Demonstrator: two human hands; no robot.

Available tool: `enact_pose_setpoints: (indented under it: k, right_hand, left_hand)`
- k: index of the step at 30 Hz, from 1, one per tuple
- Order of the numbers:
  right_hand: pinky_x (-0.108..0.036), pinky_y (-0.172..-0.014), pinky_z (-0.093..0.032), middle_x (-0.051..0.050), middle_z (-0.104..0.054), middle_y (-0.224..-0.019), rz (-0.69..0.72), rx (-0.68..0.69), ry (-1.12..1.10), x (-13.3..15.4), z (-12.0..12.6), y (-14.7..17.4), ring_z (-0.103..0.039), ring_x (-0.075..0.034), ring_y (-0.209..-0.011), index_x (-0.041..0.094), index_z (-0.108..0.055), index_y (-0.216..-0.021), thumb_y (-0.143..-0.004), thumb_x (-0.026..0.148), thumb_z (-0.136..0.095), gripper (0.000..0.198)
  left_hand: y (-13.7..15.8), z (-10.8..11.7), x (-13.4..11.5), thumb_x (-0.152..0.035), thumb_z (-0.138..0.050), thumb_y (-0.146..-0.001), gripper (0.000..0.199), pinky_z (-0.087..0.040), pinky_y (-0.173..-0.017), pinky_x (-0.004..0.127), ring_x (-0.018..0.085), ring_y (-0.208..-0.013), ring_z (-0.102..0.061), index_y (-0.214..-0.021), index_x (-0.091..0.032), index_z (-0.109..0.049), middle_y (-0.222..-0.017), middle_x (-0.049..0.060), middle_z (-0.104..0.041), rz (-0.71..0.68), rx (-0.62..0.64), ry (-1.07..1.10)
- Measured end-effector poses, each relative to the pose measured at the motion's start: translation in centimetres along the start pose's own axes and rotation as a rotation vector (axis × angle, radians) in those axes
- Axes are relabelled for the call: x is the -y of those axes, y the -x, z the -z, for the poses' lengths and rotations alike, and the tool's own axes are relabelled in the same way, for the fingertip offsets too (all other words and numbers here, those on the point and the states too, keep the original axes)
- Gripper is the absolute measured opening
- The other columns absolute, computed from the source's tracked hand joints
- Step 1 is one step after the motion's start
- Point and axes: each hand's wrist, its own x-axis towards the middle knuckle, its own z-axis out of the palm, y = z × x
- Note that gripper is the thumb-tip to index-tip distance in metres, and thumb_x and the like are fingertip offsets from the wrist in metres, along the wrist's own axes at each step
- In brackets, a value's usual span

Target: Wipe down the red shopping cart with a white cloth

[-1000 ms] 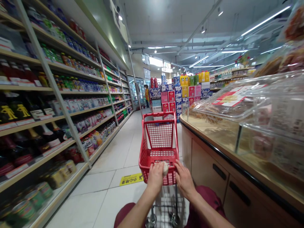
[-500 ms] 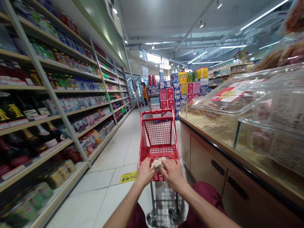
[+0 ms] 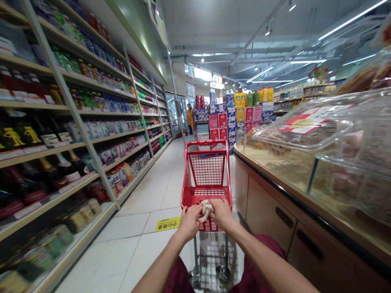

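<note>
Tall shelving (image 3: 78,126) runs down the left side of the aisle, its tiers filled with rows of bottles, cartons and cans. Facing it on the right is a wood-fronted counter (image 3: 262,191) with a black front edge, a low glass guard and dark handles on its doors. Beyond the counter's far end rises a stack of boxes (image 3: 222,121), red, pink, yellow and blue, with coloured bottles standing along its top. Left of that stack, well down the aisle, a person (image 3: 190,118) in yellow stands near glass-doored coolers.

The red cart (image 3: 195,199) stands on the pale tiled floor between the wearer's maroon trouser legs (image 3: 269,246), its basket open and gridded. Clear plastic packs (image 3: 308,140) crowd the counter's near part; one bears a red and white label. A yellow floor sign (image 3: 168,224) lies just left of the cart's near left corner.

Both hands are at the near edge of the basket. The right hand (image 3: 222,213), towards its near right corner, has its fingers closed on a pale crumpled cloth (image 3: 206,210). The left hand (image 3: 190,221), at the near left corner, has bent fingers beside the cloth; whether they grip it, I cannot tell. The cloth bunches between the hands, over the middle of that near edge.
</note>
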Motion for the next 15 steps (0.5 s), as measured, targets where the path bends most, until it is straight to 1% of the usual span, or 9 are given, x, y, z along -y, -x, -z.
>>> enact_pose_setpoints:
  k: [2, 4, 5, 7, 9, 12, 14, 15]
  right_hand:
    - [-0.033, -0.079, -0.032, -0.005, -0.062, -0.09, -0.019, -0.086, 0.014, -1.6, 1.0, 0.7, -0.052, -0.02, -0.089, 0.02, -0.056, -0.088, -0.072, 0.016, -0.047, 0.019]
    - [-0.034, -0.083, -0.033, -0.009, -0.058, -0.105, -0.036, -0.198, 0.056, -3.5, 1.8, 1.7, -0.049, -0.022, -0.099, 0.018, -0.056, -0.09, -0.069, 0.013, -0.046, 0.023]
    - [-0.034, -0.085, -0.033, -0.011, -0.054, -0.112, -0.041, -0.233, 0.082, -4.2, 1.9, 2.3, -0.046, -0.023, -0.104, 0.017, -0.056, -0.091, -0.068, 0.011, -0.046, 0.025]
    - [-0.036, -0.089, -0.033, -0.013, -0.05, -0.12, -0.048, -0.238, 0.126, -4.7, 1.2, 3.3, -0.042, -0.024, -0.111, 0.015, -0.056, -0.095, -0.068, 0.009, -0.044, 0.03]
    - [-0.039, -0.092, -0.031, -0.012, -0.052, -0.119, -0.017, -0.189, 0.137, -3.5, -0.5, 3.7, -0.043, -0.024, -0.112, 0.016, -0.056, -0.102, -0.07, 0.008, -0.043, 0.036]
    - [-0.042, -0.096, -0.028, -0.01, -0.051, -0.122, 0.113, -0.139, 0.118, -0.3, -3.4, 3.0, -0.043, -0.023, -0.114, 0.019, -0.051, -0.114, -0.071, 0.008, -0.045, 0.046]
    - [-0.042, -0.097, -0.026, -0.009, -0.05, -0.124, 0.153, -0.137, 0.096, 0.7, -4.1, 2.3, -0.043, -0.022, -0.115, 0.021, -0.05, -0.116, -0.072, 0.011, -0.046, 0.045]
    - [-0.041, -0.097, -0.026, -0.008, -0.051, -0.123, 0.14, -0.144, 0.091, 0.5, -3.9, 2.0, -0.043, -0.021, -0.115, 0.021, -0.051, -0.116, -0.073, 0.012, -0.046, 0.044]
  left_hand:
    - [0.1, 0.2, 0.3, -0.006, -0.036, -0.065, 0.055, -0.02, -0.102, 0.045, 0.017, -0.119, -0.038, -0.116, -0.022, -0.047, -0.125, 0.004, -0.049, 0.061, -0.017, -0.016]
    - [0.1, 0.2, 0.5, -0.007, -0.036, -0.065, 0.057, -0.019, -0.102, 0.047, 0.019, -0.122, -0.034, -0.119, -0.018, -0.045, -0.128, 0.007, -0.046, 0.102, -0.021, -0.023]
    - [0.1, 0.1, 0.5, -0.007, -0.036, -0.065, 0.057, -0.019, -0.102, 0.046, 0.02, -0.123, -0.032, -0.12, -0.017, -0.044, -0.129, 0.007, -0.045, 0.106, -0.016, -0.026]
    - [0.0, -0.1, 0.2, -0.009, -0.037, -0.065, 0.057, -0.018, -0.103, 0.044, 0.019, -0.124, -0.031, -0.121, -0.016, -0.044, -0.13, 0.006, -0.044, 0.096, -0.003, -0.039]
    - [-0.1, -0.2, -0.5, -0.01, -0.038, -0.066, 0.056, -0.017, -0.104, 0.041, 0.02, -0.124, -0.029, -0.121, -0.015, -0.043, -0.13, 0.007, -0.043, 0.079, 0.006, -0.061]
    - [-0.2, -0.1, -1.6, -0.014, -0.04, -0.067, 0.057, -0.014, -0.105, 0.041, 0.02, -0.125, -0.028, -0.124, -0.014, -0.04, -0.133, 0.008, -0.04, 0.046, 0.026, -0.101]
    - [-0.2, 0.0, -1.8, -0.017, -0.041, -0.068, 0.058, -0.014, -0.106, 0.041, 0.019, -0.125, -0.029, -0.125, -0.016, -0.038, -0.133, 0.007, -0.041, 0.024, 0.037, -0.117]
    - [-0.1, 0.0, -1.7, -0.017, -0.041, -0.068, 0.058, -0.013, -0.106, 0.042, 0.018, -0.125, -0.03, -0.126, -0.016, -0.036, -0.132, 0.006, -0.041, 0.025, 0.036, -0.12]
